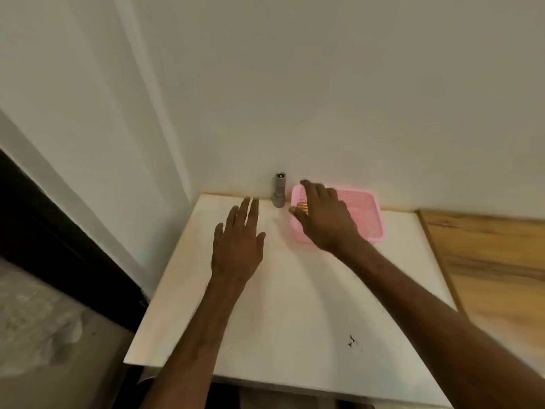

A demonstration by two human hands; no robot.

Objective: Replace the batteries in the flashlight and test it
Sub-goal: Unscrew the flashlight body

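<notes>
A grey flashlight (279,189) stands upright at the back of the white table (283,305), against the wall. To its right sits a pink perforated basket (365,214). My right hand (321,216) hovers over the basket's left half with fingers spread; gold-coloured batteries (303,206) show just under its fingers, and I cannot tell whether the hand touches them. My left hand (239,243) is stretched out flat above the table, fingers apart and empty, its fingertips a short way left of the flashlight.
The white wall rises right behind the flashlight and basket. A wooden surface (486,261) adjoins the table on the right. A dark strip and grey floor (44,335) lie to the left, below the table edge.
</notes>
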